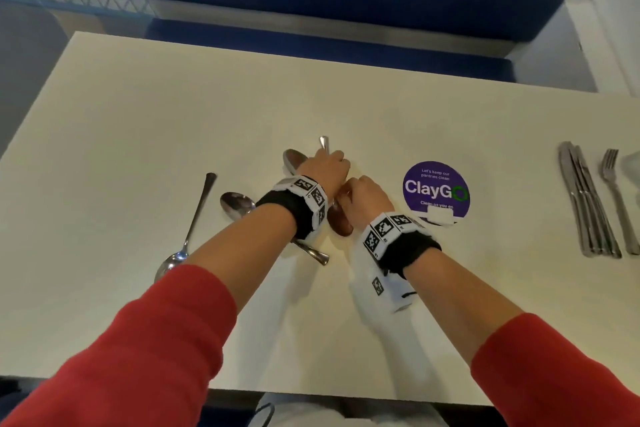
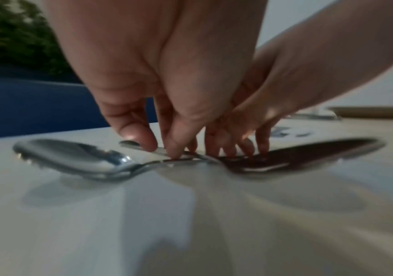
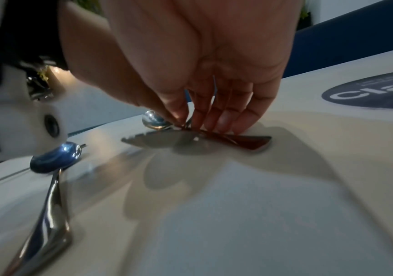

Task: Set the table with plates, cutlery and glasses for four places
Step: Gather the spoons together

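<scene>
Both hands are down at mid-surface, working on two crossed steel spoons.

Left hand (image 1: 325,168): fingers (image 2: 141,136) curled down, thumb and forefinger pinching the thin handle of one spoon where the two handles cross. That far steel spoon (image 1: 294,159) lies with its bowl at about 10 o'clock from the hand, on the cream rectangular surface (image 1: 138,121).

Right hand (image 1: 363,198): fingers (image 3: 224,119) pointing down, tips pressed onto the neck of the near steel spoon (image 1: 341,222), whose bowl reflects dark red and sits at 6 o'clock under the wrist. Whether they actually pinch it or only touch it, cannot tell from the wrist views; both are blurred.

Two more steel spoons lie loose at 8–9 o'clock: a long slim-handled spoon (image 1: 194,225) with its bowl toward the near edge, and a second spoon (image 1: 239,206) partly under the left forearm.

At 3 o'clock from the hands: a round purple "ClayGo" sticker (image 1: 435,189). Further at 3 o'clock, near the right edge, a bundle of steel knives (image 1: 585,198) with a steel fork (image 1: 616,194) just beside them, well apart from the hands.
</scene>
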`<state>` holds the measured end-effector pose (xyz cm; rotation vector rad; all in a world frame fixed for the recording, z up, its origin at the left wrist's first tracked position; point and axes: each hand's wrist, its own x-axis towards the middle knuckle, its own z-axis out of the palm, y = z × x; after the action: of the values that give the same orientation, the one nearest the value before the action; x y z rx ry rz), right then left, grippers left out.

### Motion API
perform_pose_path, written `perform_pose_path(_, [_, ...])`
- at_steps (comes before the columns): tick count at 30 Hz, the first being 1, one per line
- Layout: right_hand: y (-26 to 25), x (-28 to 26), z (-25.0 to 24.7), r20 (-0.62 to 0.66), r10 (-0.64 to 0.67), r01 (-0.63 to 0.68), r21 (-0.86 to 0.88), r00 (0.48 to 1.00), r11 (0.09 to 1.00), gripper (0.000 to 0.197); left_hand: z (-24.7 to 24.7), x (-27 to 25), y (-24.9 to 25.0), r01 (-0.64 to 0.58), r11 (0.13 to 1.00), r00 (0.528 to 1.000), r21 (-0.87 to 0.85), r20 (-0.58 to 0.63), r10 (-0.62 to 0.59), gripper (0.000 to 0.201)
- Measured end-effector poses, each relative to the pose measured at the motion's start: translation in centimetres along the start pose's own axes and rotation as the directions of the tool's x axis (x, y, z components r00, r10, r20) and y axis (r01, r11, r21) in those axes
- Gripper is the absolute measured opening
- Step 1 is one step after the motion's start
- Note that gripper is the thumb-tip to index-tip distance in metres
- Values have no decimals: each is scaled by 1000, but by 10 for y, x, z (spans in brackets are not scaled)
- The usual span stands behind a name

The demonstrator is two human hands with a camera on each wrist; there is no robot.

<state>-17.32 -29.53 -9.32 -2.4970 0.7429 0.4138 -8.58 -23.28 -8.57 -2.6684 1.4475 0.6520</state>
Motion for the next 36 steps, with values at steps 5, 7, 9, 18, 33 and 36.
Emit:
perform_pose_path(5, [20, -1, -10, 29, 37, -39, 75, 999, 996, 30, -10, 9, -7, -114, 985, 980, 130, 176, 90, 24])
perform_pose_path(7, [26, -2, -13, 52, 25, -30, 94, 998, 995, 29, -15, 8, -6, -157, 972, 973, 174, 193, 122, 28])
perform_pose_path(9, [28, -4, -13, 57, 13, -19, 115, 998, 993, 27, -17, 7, -6, -187, 960, 966, 207, 219, 141, 28])
perform_pose_path(18, [34, -7, -9, 65, -14, 5, 134, 998, 991, 19, -15, 5, -10, -277, 859, 950, 430, 255, 179, 26])
perform_pose_path(33, [1, -2, 5, 70, -118, 119, -11, 991, 993, 24, -26, -59, -56, 142, 738, 805, -660, -356, -474, 17])
perform_pose_path(36, [-3, -2, 5, 111, -70, 80, -86, 991, 993, 23, 0, -69, -48, 101, 313, 773, -944, -124, -623, 15])
